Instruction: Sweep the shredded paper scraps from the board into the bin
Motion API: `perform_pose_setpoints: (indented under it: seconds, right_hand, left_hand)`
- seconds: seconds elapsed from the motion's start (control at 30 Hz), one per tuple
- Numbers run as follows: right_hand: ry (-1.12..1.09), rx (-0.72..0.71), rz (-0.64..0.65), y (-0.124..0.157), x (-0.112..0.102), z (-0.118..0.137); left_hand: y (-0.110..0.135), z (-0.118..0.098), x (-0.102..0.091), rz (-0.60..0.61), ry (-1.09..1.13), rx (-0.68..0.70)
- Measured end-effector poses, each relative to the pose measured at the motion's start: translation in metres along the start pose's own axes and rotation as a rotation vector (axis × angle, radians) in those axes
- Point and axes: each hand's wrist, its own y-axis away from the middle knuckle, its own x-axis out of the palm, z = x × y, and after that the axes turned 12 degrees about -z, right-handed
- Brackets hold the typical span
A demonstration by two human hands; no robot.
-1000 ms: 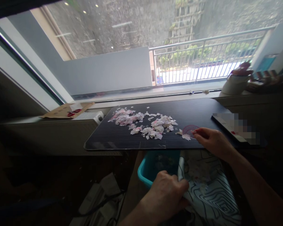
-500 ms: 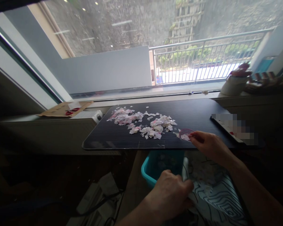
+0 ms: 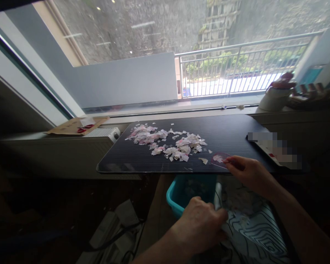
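Note:
Between its thumb and fingers, my right hand (image 3: 243,169) pinches a thin translucent pink disc (image 3: 216,157) low over the front right of the dark tabletop (image 3: 225,132). Pale paper scraps show on or through the disc; I cannot tell which. To its left lie heaps of small torn paper pieces (image 3: 191,143), white and pinkish. Lower down, my left hand (image 3: 199,223) is closed on the edge of a pale bag with black wavy lines (image 3: 260,227). Its fingertips are mostly hidden. Behind that hand stands a turquoise basin (image 3: 172,200) with dim scraps inside.
A dark tray-like object (image 3: 266,150), partly blurred out, lies at the table's right. Red-handled scissors (image 3: 85,128) rest on brown paper (image 3: 63,125) at the left sill, near a white radiator (image 3: 103,135). A pale pot (image 3: 276,97) stands at the right sill.
My right hand has drawn the pink disc slightly right and towards me. A few scraps now lie separate to the disc's left. My left hand keeps its grip, nearly still.

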Motion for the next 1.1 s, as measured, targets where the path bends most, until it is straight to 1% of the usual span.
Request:
perform_pose_setpoints:
  seconds: [0.07,0.23,0.33,0.4,0.53,0.67,0.73,0.8,0.87,1.0,1.1]
  right_hand:
    - [-0.035,-0.013,0.026,0.001,0.001,0.002]
    - [-0.006,0.032,-0.012,0.001,-0.001,0.002]
    - [-0.072,-0.008,0.08,0.003,0.0,0.001]
    - [-0.124,-0.009,0.112,0.005,0.001,0.001]
    - [-0.127,0.034,0.067,0.009,0.004,0.002]
    - [-0.222,0.003,0.19,0.01,0.005,0.004]
    - [-0.245,0.012,0.167,0.007,0.006,0.003]
    - [-0.214,0.042,0.078,0.0,0.008,0.001]
    - [-0.162,0.063,0.032,-0.008,0.013,0.0]
    - [-0.214,0.037,0.095,-0.02,0.021,0.002]
    - [-0.225,0.054,0.056,-0.023,0.021,0.002]
  left_hand:
    - [0.0,0.0,0.001,-0.018,-0.007,0.001]
    - [0.0,0.0,0.003,-0.038,-0.001,0.003]
    - [-0.001,0.0,0.002,-0.029,0.009,0.004]
    - [-0.001,0.0,0.001,-0.027,0.01,0.001]
    - [-0.002,0.0,0.0,-0.019,0.007,-0.009]
    - [-0.003,0.002,-0.002,-0.004,-0.006,-0.006]
    - [-0.003,0.002,-0.004,-0.006,-0.014,-0.009]
    - [-0.002,0.003,-0.005,-0.011,-0.015,-0.013]
    - [0.0,0.004,-0.005,-0.013,-0.018,-0.018]
    - [0.005,0.006,-0.004,-0.019,-0.025,-0.035]
    - [0.007,0.008,-0.002,-0.033,-0.027,-0.035]
